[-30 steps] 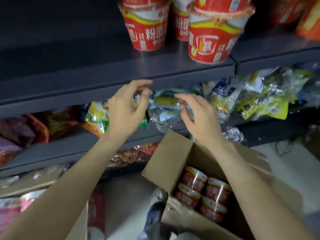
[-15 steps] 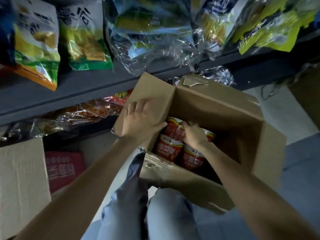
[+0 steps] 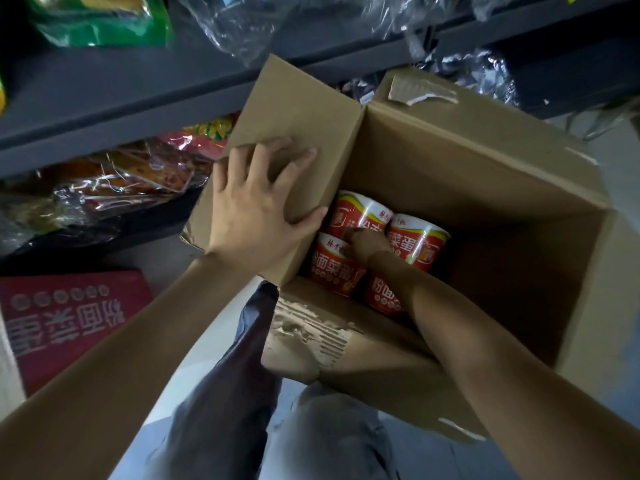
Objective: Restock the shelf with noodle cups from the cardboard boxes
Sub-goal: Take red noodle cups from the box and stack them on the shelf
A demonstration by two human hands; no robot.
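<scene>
Left hand: we see our left hand (image 3: pixel 258 209) laid flat on the raised left flap (image 3: pixel 287 133) of the open cardboard box (image 3: pixel 485 188), fingers spread, thumb hooked over the flap's inner edge
Right hand: our right hand (image 3: pixel 367 242) is down inside the box among the noodle cups; its fingers are mostly hidden between them, so we cannot tell whether they pinch a cup or only touch
Noodle cups: four red cups (image 3: pixel 360 216) stand upright in a tight cluster at the box's near-left corner, lids up; the rest of the box floor is dark
Box: near flap (image 3: pixel 311 344) torn, corrugation showing; it rests against our knees (image 3: pixel 311 434)
Shelf: grey shelf edge (image 3: pixel 121 98) above the box, a green snack bag (image 3: pixel 100 19) and clear wrappers on it; glossy packets (image 3: pixel 131 181) on the level below
Left edge: a red printed carton (image 3: pixel 65 317) on the floor, apart from the box
</scene>
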